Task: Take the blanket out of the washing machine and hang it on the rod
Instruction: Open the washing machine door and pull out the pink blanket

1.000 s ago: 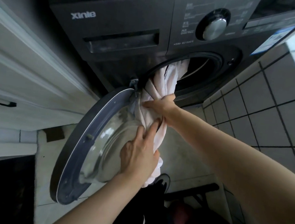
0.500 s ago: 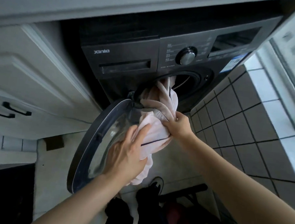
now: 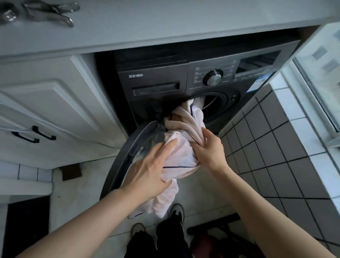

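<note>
A pale pink blanket (image 3: 180,151) with a thin dark stripe hangs bunched out of the round opening of the dark grey washing machine (image 3: 160,80). Its upper end is still inside the drum and its lower end dangles toward the floor. My left hand (image 3: 149,171) holds the bundle from the left, fingers wrapped over the cloth. My right hand (image 3: 209,148) grips a fold on the right side, just below the opening. The machine's round door (image 3: 125,155) stands open to the left of the blanket. No rod is in view.
A grey countertop (image 3: 157,15) overhangs the machine, with metal clips (image 3: 50,12) lying on it. White cabinet doors (image 3: 39,102) stand to the left, a tiled wall (image 3: 290,154) and a window to the right. My feet and dark objects sit on the floor below.
The camera has pulled back and up from the machine. More of the blanket has come out of the drum, and both hands have shifted with it while keeping hold.
</note>
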### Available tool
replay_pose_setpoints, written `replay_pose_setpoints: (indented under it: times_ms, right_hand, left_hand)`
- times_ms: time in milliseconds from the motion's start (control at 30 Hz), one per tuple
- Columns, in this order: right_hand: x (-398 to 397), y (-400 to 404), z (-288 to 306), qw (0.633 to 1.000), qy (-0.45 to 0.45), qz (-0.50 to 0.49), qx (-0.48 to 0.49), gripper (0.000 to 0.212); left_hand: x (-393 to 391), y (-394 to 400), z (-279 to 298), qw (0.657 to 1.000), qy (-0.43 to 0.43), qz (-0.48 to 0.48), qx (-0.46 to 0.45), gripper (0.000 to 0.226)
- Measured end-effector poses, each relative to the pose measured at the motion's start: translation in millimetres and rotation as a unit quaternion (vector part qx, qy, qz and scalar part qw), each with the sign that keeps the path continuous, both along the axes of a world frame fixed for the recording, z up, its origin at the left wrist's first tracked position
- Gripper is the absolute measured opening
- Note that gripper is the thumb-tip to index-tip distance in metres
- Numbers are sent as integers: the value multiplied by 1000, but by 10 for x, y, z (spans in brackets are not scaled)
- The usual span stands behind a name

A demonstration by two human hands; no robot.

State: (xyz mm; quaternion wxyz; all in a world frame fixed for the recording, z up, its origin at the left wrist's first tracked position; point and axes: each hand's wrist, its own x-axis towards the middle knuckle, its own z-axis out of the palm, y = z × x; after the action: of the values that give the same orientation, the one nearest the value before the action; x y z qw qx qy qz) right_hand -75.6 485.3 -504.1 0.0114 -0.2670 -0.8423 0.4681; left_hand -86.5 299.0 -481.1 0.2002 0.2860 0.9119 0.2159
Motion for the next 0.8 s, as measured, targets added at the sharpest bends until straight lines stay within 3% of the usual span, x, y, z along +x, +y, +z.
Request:
replay_pose_setpoints:
  times_ms: [100,167,200,267,333,400,567,633,800]
  right_hand:
    - [12,29,18,1000,-19,-7,11,25]
    - [2,64,-16,990,-59,-88,-92,41]
    - [-19,81,-39,967,-74,-147,-193,42]
    - [-65,139,-128,887,-115,-218,-390,42]
    - [-106,148,-209,831,-157,-210,-490,56]
    - [-179,145,-324,803,-149,-198,-542,60]
    - [-476,102,-408,792,-139,-194,-562,61]
    - [-595,48,-376,810,-175,-192,-526,73]
    - [-906,-4,-405,836,-236,-159,-470,79]
  left_hand:
    - [-50,-31,132,999,23,-8,23,96]
    - [-65,-2,249,999,38,-22,32,82]
    - [-72,25,302,997,50,-33,39,73]
    - [-98,60,382,994,79,-57,57,60]
    - [-156,56,431,991,90,-77,69,54]
    - [-219,7,476,987,101,-96,79,51]
    - [-310,-156,622,987,85,-121,68,52]
    - [-309,-197,679,988,68,-130,57,52]
    - [-256,-282,743,988,27,-148,30,49]
